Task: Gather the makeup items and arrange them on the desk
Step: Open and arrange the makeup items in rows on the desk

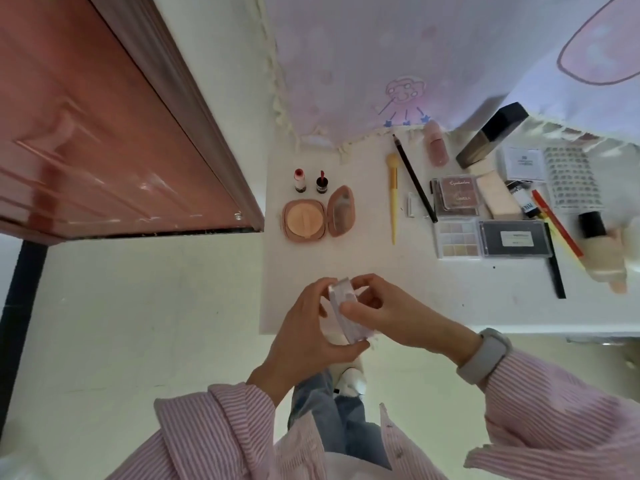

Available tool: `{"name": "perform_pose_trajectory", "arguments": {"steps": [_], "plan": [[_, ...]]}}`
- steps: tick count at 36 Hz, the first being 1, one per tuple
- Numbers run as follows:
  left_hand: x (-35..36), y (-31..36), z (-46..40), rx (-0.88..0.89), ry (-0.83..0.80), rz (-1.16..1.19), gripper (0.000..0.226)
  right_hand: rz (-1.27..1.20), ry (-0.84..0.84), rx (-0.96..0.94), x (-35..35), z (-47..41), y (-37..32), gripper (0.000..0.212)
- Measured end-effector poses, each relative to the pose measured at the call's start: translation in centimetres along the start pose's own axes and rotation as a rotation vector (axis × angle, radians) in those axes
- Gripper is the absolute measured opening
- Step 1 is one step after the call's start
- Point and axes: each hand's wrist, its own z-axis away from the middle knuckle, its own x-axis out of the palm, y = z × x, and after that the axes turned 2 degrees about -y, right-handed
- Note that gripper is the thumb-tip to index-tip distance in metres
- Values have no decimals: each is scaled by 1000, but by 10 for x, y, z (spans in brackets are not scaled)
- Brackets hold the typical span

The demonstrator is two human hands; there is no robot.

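Red-brown door [86, 133] left, pale floor [138, 323], curtain [398, 57] behind.

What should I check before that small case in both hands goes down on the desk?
1. Hold on the small pale case: ok, left hand and right hand both grip it.
2. Case closed: cannot tell, fingers cover its edges.
3. Free spot: ok, bare desk lies just ahead of the hands, in front of the open pink compact.
4. Upright items nearby: ok, the two small red-topped bottles stand behind the compact, away from that spot.
5. Yellow brush: ok, it lies flat to the right of the compact, off that spot.
6. Right edge of the desk: not ok, the foundation bottle lies blurred near the pictured edge.
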Motion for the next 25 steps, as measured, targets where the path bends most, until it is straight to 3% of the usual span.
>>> {"name": "perform_pose_trajectory", "arguments": {"steps": [6, 8, 13, 20, 25], "plan": [[-1, -3, -3, -117, -32, 110, 73, 103, -21, -143, -5, 0, -1, 53], [-2, -6, -5, -127, -42, 102, 78, 148, -18, -152, -6, -6, 0, 65], [-9, -8, -5, -121, 74, 67, 85, 262, 31, -174, -2, -28, -2, 76], [-26, -13, -7, -106, 74, -43, 81, 285, -107, -304, -6, -33, -8, 89], [-27, -15, -6, -93, 117, -73, 79, 178, -44, -244, -2, -35, -11, 70]]}}
